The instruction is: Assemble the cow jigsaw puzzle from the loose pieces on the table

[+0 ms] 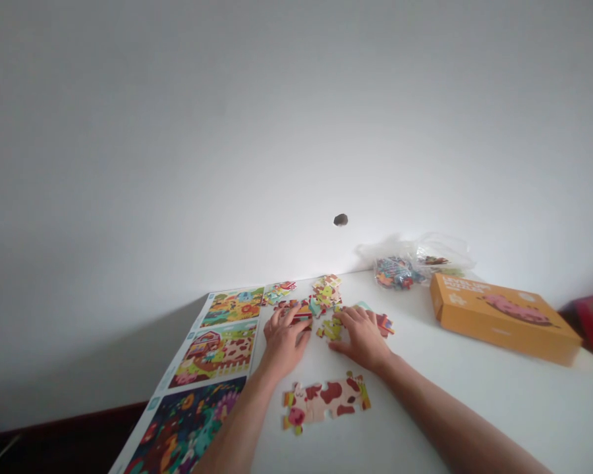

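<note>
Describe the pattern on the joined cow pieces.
The cow pieces show reddish-brown patches on a pale body; see the head view.

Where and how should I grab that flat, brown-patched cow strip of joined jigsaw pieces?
Probably by both short ends: left hand at the pink snout, right hand at the opposite end, coming in low from either side. The cow strip lies flat on the white tabletop, longer than it is wide, and its pieces interlock, so lifting one end alone might pull it apart.
</note>
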A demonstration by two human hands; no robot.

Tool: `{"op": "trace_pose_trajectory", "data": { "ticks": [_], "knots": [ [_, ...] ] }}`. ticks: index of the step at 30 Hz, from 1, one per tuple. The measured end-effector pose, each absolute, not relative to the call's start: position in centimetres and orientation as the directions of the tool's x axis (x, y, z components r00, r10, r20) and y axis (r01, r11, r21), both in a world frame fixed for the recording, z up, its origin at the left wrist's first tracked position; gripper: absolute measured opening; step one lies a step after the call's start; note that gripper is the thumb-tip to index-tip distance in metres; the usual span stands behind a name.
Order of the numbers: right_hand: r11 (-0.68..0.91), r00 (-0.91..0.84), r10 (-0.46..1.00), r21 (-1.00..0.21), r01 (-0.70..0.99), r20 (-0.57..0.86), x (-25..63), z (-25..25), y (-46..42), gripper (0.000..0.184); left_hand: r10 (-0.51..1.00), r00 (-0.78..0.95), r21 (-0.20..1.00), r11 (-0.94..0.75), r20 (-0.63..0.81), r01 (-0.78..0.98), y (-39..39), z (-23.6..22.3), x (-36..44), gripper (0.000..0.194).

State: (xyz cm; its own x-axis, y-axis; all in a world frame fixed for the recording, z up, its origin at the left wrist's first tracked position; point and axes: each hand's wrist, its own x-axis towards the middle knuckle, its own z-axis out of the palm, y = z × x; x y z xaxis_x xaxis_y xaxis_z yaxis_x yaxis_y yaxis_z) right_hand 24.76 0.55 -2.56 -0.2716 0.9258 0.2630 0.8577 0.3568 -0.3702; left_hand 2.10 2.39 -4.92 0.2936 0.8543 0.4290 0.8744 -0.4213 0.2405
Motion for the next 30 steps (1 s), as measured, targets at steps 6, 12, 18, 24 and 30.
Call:
{"op": "trace_pose_trajectory", "data": {
  "ticks": [6,12,18,24,30],
  "knots": [
    [0.424,-0.341,0.902,-0.383,0.821,0.267,25.2,-2.7,0.8,0.044,0.823,0.379,0.267,-0.512,0.423,0.816,2.0,-4.4,2.0,0.044],
    [0.542,-0.460,0.840,-0.403,0.738,0.288,25.6,-2.2,0.5,0.047,0.809,0.460,0.343,-0.577,0.366,0.741,1.2,-4.0,2.5,0.060],
    [0.626,-0.540,0.780,-0.386,0.678,0.318,25.2,-2.1,0.2,0.048,0.815,0.419,0.402,-0.567,0.400,0.719,1.8,-3.8,2.3,0.027],
    [0.666,-0.585,0.744,-0.409,0.623,0.321,25.1,-2.2,0.0,0.049,0.826,0.411,0.401,-0.552,0.386,0.732,1.7,-3.5,2.4,0.018],
    [0.691,-0.621,0.717,-0.436,0.577,0.315,25.0,-1.9,-0.3,0.042,0.820,0.433,0.424,-0.567,0.374,0.706,1.1,-2.8,2.5,0.021]
  ]
}}
